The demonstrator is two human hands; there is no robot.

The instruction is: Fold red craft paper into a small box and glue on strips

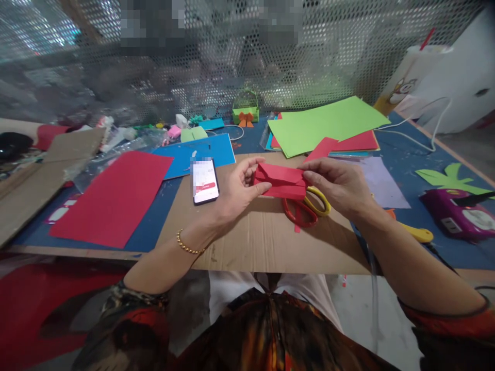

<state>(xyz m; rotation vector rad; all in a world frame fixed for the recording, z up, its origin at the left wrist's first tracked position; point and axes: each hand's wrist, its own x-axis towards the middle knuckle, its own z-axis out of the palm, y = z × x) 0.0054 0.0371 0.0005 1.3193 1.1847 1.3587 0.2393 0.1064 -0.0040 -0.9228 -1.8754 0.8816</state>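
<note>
A folded piece of red paper (281, 181) is held level between both hands, above a cardboard sheet (232, 237). My left hand (247, 181) grips its left end, thumb on the near side and fingers curled behind. At the other end my right hand (332, 180) pinches the right edge between thumb and fingers. Just beneath the paper lie scissors with red and yellow handles (317, 202); their blades are hidden. A narrow red strip (297, 226) shows under the handles.
Left of the cardboard are a lit phone (204, 181), a red sheet (116, 196) and a blue sheet (216, 147). Behind stand a small green paper basket (245, 109) and stacked sheets topped with green (328, 123). A purple device (460, 214) and a drink cup (402, 77) are at right.
</note>
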